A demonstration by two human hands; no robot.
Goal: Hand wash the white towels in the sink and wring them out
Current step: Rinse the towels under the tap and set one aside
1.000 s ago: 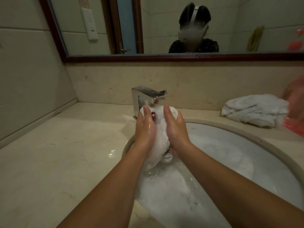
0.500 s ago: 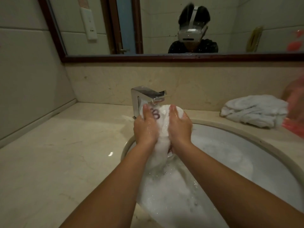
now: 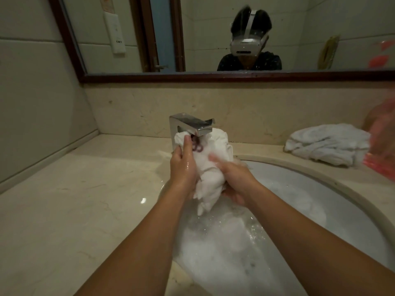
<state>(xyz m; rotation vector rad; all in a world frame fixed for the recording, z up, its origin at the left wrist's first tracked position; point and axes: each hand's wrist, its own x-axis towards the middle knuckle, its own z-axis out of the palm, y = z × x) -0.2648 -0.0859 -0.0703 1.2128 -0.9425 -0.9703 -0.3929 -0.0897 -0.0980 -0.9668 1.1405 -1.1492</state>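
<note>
Vertically, towel (image 3: 210,167) in left hand (image 3: 183,167), right hand (image 3: 236,180), tail toward sink (image 3: 310,189)

faucet (image 3: 192,124): shiny metal | towel (image 3: 211,167): wet cloth | countertop (image 3: 85,199): glossy stone | mirror frame (image 3: 213,76): dark wood

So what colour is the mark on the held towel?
Purplish mark on the white towel; head view.
</note>
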